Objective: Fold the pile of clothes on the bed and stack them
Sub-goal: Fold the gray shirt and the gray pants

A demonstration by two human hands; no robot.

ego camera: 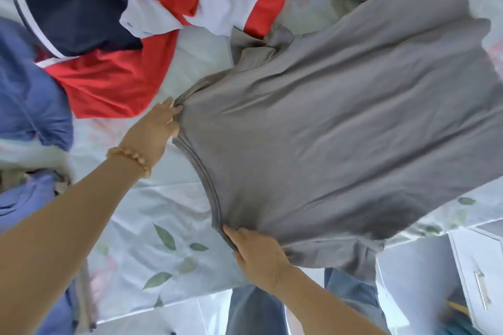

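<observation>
Covering the view: a bed (163, 215) under a pale sheet printed with green leaves.
Grey T-shirt (340, 128): spread out across the bed's right half, held taut at the shoulders, its neckline facing the person and its hem reaching toward the far right; one sleeve lies bunched at the top near the pile, the other hangs off the bed edge below.
Pile of clothes (130, 22): heaped at the far left of the bed, just beside the T-shirt's upper sleeve; it shows a red garment, a dark navy one with a white stripe, and white pieces.
Blue garment (30, 90): lying at the left edge, touching the red one.
Left hand (156, 128): gripping the T-shirt's shoulder beside the collar, fingers curled into the gathered cloth; a bead bracelet (129, 156) sits on the wrist.
Right hand (257, 253): pinching the other shoulder at the collar's end, fingers pressed together over the fabric.
Cabinet handle (483, 291): on a white door at lower right, beyond the bed.
</observation>
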